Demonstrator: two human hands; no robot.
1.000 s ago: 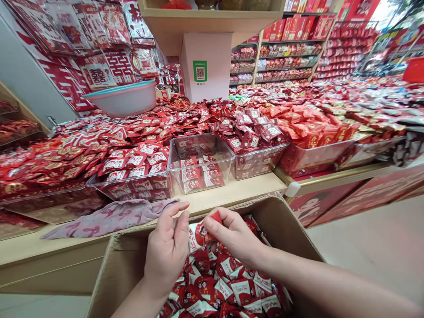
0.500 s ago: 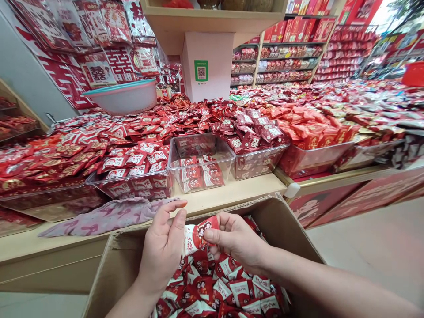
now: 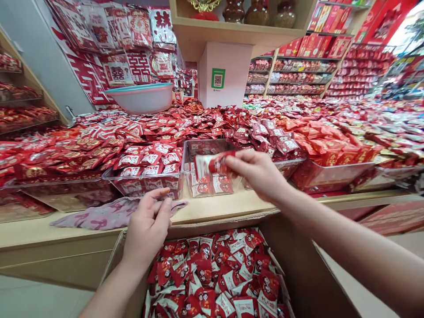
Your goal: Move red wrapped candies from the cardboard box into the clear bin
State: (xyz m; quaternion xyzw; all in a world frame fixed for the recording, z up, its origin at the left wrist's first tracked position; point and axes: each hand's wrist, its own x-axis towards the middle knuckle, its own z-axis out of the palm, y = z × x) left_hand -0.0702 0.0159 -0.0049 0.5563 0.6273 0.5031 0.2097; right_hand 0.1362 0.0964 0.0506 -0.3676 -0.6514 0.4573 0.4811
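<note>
My right hand (image 3: 256, 172) pinches a red and white candy packet (image 3: 212, 164) by its right end. The packet is slightly blurred and hangs over a clear plastic bin (image 3: 188, 176), in which several like packets (image 3: 222, 183) stand in rows at the front. Fingers bent and holding nothing, my left hand (image 3: 150, 225) hovers with a gap between thumb and forefinger over the near edge of the counter, beside a pink patterned cloth (image 3: 102, 214). Below both hands is an open cardboard box (image 3: 304, 251) full of loose red and white packets (image 3: 212, 278).
A bin of red packets (image 3: 145, 165) is to the left and a bin of dark red ones (image 3: 274, 141) to the right. Behind them stand a white and blue basin (image 3: 142, 99) and a pillar (image 3: 228, 62) with a green code sign, under a wooden shelf (image 3: 238, 33).
My right hand has carried the packet up and forward from above the box to over the clear bin. My left hand has let go of the packet and shifted left.
</note>
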